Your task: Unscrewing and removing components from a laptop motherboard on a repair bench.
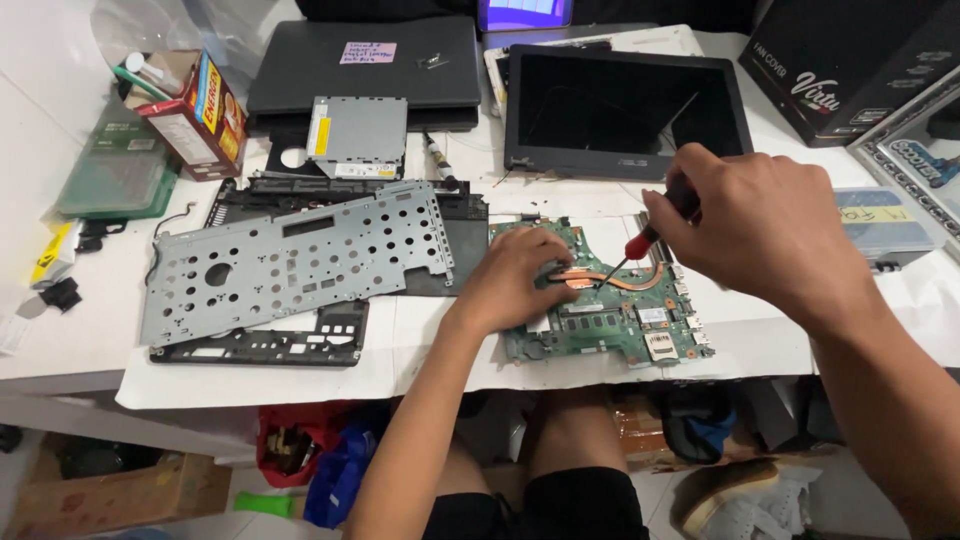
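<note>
- Head view: the board (605, 300) lies at the desk's front edge, right of the perforated plate (290, 260).
- Left hand (515, 280) presses flat on the board beside the copper pipe (625, 280), gripping nothing.
- Right hand (745, 225) is wrapped around the screwdriver (640, 245), tip at the pipe.
- Best to keep the driver upright and the board pinned, so the tip does not slip.

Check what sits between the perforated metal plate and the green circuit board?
Head view: the left hand, resting on the green circuit board, fills the gap beside the perforated metal plate; beneath it, white paper.
</note>
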